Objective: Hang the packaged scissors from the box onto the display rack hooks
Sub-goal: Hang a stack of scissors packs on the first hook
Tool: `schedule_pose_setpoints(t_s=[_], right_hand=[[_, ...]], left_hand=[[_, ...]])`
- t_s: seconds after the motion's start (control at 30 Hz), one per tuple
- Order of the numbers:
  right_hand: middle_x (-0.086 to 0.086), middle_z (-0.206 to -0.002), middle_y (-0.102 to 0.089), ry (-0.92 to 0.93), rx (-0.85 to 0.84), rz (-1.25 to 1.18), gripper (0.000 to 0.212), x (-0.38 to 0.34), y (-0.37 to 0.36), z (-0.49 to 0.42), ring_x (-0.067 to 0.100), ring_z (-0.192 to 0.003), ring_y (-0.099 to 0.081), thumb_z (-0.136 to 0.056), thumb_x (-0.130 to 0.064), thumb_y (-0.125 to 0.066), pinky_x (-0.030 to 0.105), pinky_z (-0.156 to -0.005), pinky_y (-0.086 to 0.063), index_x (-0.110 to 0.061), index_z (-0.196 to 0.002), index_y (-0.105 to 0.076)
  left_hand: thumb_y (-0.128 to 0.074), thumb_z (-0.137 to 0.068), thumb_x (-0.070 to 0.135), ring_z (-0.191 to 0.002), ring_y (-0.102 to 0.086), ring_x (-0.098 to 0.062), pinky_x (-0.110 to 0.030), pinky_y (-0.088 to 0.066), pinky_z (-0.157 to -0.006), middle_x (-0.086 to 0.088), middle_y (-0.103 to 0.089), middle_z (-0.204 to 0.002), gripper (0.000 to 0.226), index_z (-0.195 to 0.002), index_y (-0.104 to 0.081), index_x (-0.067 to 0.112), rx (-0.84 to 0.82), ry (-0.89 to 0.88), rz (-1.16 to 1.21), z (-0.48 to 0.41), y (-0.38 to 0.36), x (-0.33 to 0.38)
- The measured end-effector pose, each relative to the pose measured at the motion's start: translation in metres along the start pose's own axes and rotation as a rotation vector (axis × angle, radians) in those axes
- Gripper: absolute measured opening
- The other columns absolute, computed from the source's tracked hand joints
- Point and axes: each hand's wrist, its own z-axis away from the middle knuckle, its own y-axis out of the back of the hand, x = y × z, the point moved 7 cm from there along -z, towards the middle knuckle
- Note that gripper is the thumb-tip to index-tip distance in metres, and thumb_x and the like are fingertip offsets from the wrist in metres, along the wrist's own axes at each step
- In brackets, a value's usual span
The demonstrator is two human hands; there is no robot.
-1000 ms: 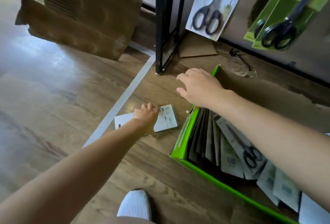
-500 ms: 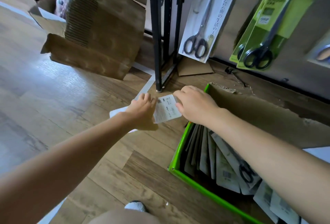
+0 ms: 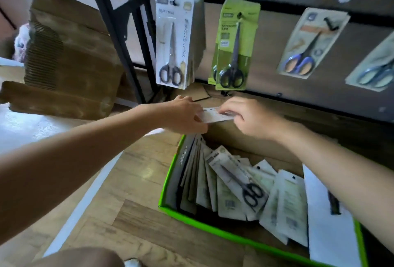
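Now that the white pack (image 3: 215,115) is off the floor (image 3: 132,181), where it lay 1 s ago under the left hand (image 3: 183,115), the pick-up of this stray is done. The pack sits in the air between both hands, over the far left corner of the green box (image 3: 170,173) and just below the hung stock. The right hand (image 3: 249,117), parked at that box corner 1 s ago, has come across to meet it. The view has tipped up as well, showing more of the rack (image 3: 119,38).

Reading for the task: not yet hung. Likely next is to square the pack up and find its hang hole, which is hidden here. Only a printed label face shows, so which hook it suits I cannot tell.

Pose:
- Left hand: back to the camera, fingers curled round the pack's left end; forearm reaches in from lower left.
- Right hand: knuckles up, fingers curled and pinching the right end; forearm comes from lower right, crossing above the box.
- Hands close together, both clamped on the 1 pack, which lies near level.

Above: hung white pack (image 3: 173,38) and green pack (image 3: 234,45). The loose packs (image 3: 241,183) are fanned in the box.
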Motion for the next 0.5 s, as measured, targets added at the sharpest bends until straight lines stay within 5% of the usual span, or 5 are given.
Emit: schedule_pose_setpoints(t_s=[0.13, 0.2, 0.3, 0.43, 0.5], right_hand=[[0.000, -0.091, -0.066, -0.317, 0.181, -0.253, 0.033, 0.069, 0.010, 0.025, 0.025, -0.086, -0.066, -0.098, -0.021, -0.036, 0.053, -0.082, -0.053, -0.036, -0.082, -0.060], [0.004, -0.079, -0.065, -0.444, 0.231, -0.386, 0.030, 0.089, 0.001, 0.034, 0.031, -0.072, -0.069, -0.101, -0.030, -0.034, 0.059, -0.069, -0.055, -0.030, -0.079, -0.055], [0.006, -0.076, -0.061, -0.516, 0.223, -0.362, 0.034, 0.093, -0.019, 0.037, 0.032, -0.076, -0.066, -0.104, -0.035, -0.033, 0.053, -0.075, -0.055, -0.016, -0.087, -0.056], [0.012, -0.090, -0.065, -0.590, 0.227, -0.392, 0.031, 0.106, -0.054, 0.040, 0.030, -0.081, -0.060, -0.103, -0.032, -0.036, 0.044, -0.078, -0.050, -0.009, -0.099, -0.057], [0.014, -0.096, -0.065, -0.623, 0.043, -0.271, 0.025, 0.116, -0.087, 0.051, 0.028, -0.081, -0.061, -0.101, -0.029, -0.042, 0.041, -0.076, -0.050, -0.009, -0.105, -0.057]], left_hand=[[-0.039, -0.101, 0.035, -0.089, -0.046, -0.019, -0.030, -0.040, -0.071, -0.002, -0.050, -0.096, 0.028, -0.115, -0.054, 0.016, -0.246, -0.025, 0.494, -0.013, -0.019, 0.050], [-0.035, -0.101, 0.040, -0.083, -0.058, -0.016, -0.026, -0.050, -0.073, -0.001, -0.057, -0.096, 0.034, -0.117, -0.054, 0.017, -0.429, 0.005, 0.774, -0.008, -0.037, 0.067], [-0.041, -0.096, 0.047, -0.073, -0.067, -0.011, -0.023, -0.054, -0.063, -0.002, -0.067, -0.092, 0.031, -0.109, -0.055, 0.023, -0.614, 0.051, 1.050, -0.003, -0.066, 0.076], [-0.051, -0.097, 0.023, -0.071, -0.070, -0.018, -0.026, -0.057, -0.063, -0.005, -0.073, -0.082, 0.018, -0.106, -0.059, 0.011, -0.591, 0.105, 1.237, -0.011, -0.099, 0.068], [-0.047, -0.097, 0.012, -0.070, -0.072, -0.021, -0.029, -0.058, -0.063, -0.009, -0.074, -0.081, 0.019, -0.100, -0.062, 0.002, -0.492, 0.214, 1.323, -0.019, -0.112, 0.058]])
